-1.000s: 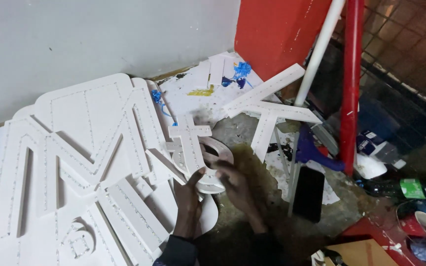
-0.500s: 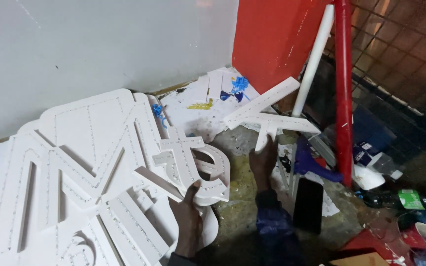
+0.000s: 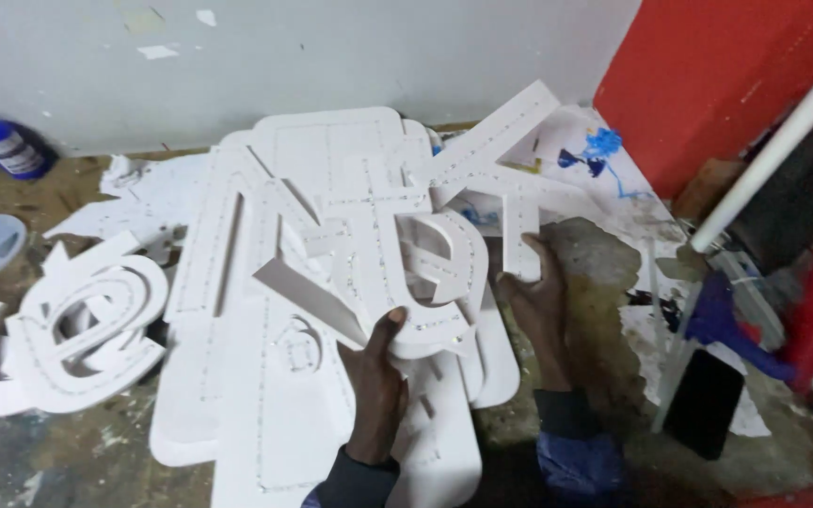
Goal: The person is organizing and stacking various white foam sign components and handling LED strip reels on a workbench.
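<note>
Hands are both on white foam sign letters lying on a grubby floor. Left hand (image 3: 375, 386) has its thumb hooked over the lower edge of a rounded white foam letter with dotted holes along its face (image 3: 425, 273), clamped on it, sitting on top of a big flat white foam backing panel (image 3: 265, 414). Right hand (image 3: 538, 306) is closed around the stem of a white foam T-shaped letter (image 3: 519, 202) just beside the round one. 1 blue glue bottle (image 3: 2, 146) lies by the grey wall, and a white swirly letter (image 3: 77, 334) sits well off to the left.
</note>
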